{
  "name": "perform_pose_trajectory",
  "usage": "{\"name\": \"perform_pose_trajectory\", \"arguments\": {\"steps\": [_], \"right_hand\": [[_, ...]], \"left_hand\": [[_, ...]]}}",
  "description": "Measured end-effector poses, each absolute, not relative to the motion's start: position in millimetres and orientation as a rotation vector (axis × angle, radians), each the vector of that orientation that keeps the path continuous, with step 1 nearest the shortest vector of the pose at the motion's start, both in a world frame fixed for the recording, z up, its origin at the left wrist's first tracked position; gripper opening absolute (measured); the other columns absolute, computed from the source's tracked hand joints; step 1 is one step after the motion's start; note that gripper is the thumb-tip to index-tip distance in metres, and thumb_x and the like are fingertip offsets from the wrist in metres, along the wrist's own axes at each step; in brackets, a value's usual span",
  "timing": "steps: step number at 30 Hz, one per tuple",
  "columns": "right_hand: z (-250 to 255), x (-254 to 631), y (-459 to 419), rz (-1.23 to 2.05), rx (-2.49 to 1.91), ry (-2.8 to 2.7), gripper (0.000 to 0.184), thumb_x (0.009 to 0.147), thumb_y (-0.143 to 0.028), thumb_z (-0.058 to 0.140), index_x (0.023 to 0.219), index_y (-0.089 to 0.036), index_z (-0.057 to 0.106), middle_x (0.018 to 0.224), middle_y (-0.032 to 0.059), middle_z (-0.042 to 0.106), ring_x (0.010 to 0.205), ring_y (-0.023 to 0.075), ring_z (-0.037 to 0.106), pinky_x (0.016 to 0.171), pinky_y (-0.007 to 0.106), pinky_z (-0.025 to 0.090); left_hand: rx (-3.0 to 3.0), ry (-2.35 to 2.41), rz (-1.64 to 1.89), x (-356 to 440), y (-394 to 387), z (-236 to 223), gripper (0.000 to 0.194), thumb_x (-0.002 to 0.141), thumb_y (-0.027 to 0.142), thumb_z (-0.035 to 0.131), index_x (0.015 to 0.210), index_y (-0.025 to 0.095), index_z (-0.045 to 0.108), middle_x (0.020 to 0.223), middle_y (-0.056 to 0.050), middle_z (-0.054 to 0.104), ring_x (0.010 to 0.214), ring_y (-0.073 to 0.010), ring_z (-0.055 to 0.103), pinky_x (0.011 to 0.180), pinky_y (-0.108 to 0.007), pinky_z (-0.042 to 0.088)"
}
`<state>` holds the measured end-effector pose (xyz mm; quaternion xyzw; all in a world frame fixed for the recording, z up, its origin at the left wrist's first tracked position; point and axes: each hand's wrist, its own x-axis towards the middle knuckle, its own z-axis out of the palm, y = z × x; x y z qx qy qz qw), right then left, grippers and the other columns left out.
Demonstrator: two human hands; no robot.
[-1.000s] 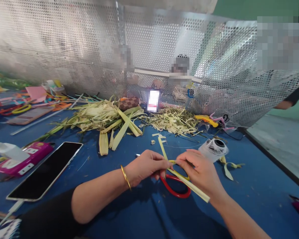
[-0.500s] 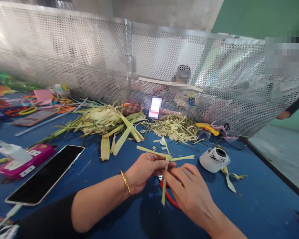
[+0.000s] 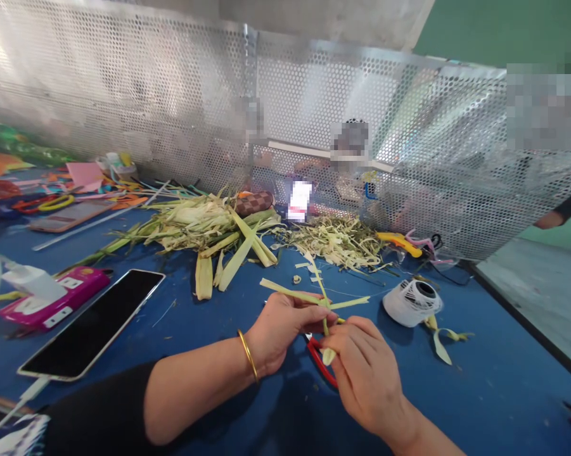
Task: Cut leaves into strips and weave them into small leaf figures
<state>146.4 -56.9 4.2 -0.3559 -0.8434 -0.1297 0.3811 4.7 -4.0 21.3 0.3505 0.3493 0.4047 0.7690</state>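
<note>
My left hand (image 3: 285,326), with a gold bangle at its wrist, pinches pale green leaf strips (image 3: 292,291) where they cross. Their ends stick out to the left, the right and upward. My right hand (image 3: 368,367) has its fingers closed on the lower strip, whose cut end (image 3: 329,356) pokes out by the fingertips. Beneath the hands lie red-handled scissors (image 3: 320,366), partly covered. A spool of white thread (image 3: 411,303) stands to the right, and a fine thread runs from it toward the strips.
Behind are a pile of long leaves (image 3: 190,221) and a heap of shredded strips (image 3: 337,240), before a perforated metal screen (image 3: 171,107). A phone (image 3: 95,323) and a pink power strip (image 3: 61,297) lie left. Yellow-handled cutter (image 3: 399,243) lies back right. People show beyond the screen.
My right hand has closed on the lower strip and bent its end up toward my fingers; before, it hung straight down. My left hand keeps its pinch at the crossing.
</note>
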Motion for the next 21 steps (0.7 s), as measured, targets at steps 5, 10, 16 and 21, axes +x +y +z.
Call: {"name": "perform_pose_trajectory", "arguments": {"steps": [5,10,16,21], "right_hand": [[-1.1,145.7,-58.2,-0.422,-0.817,-2.227,0.017,0.084,-0.003,0.043,0.09,-0.013,0.057,0.075,0.0093,0.067,0.073,0.0182,0.061,0.077,0.037,0.045],[-4.9,145.6,-58.2,-0.522,-0.81,-2.305,0.019,0.088,-0.005,0.043,0.098,-0.009,0.059,0.084,0.0116,0.069,0.082,0.02,0.063,0.082,0.039,0.045],[11.4,157.7,-50.4,-0.784,-1.071,-2.074,0.026,0.089,-0.015,0.054,0.113,-0.006,0.057,0.096,0.0153,0.068,0.092,0.0229,0.061,0.089,0.04,0.04],[11.5,161.2,-44.8,-0.617,-1.307,-2.166,0.024,0.096,-0.018,0.039,0.083,-0.017,0.059,0.065,0.0017,0.062,0.063,0.0158,0.057,0.089,0.039,0.033]], "left_hand": [[0.776,0.772,0.891,5.7,-7.4,20.8,0.021,0.055,0.019,0.079,0.071,0.009,0.069,0.061,-0.005,0.068,0.062,-0.0127,0.062,0.067,-0.024,0.049],[0.763,0.817,0.82,5.2,-4.1,19.3,0.019,0.06,0.018,0.077,0.075,0.01,0.069,0.064,-0.004,0.068,0.061,-0.0108,0.06,0.065,-0.022,0.047],[0.79,0.783,0.787,0.7,1.8,27.2,0.01,0.073,0.02,0.066,0.077,0.011,0.067,0.065,-0.003,0.065,0.058,-0.0095,0.058,0.066,-0.024,0.048],[0.913,0.861,0.817,1.8,4.3,26.1,0.011,0.076,0.022,0.065,0.078,0.012,0.065,0.06,0.0,0.06,0.053,-0.0092,0.056,0.051,-0.02,0.045]]}}
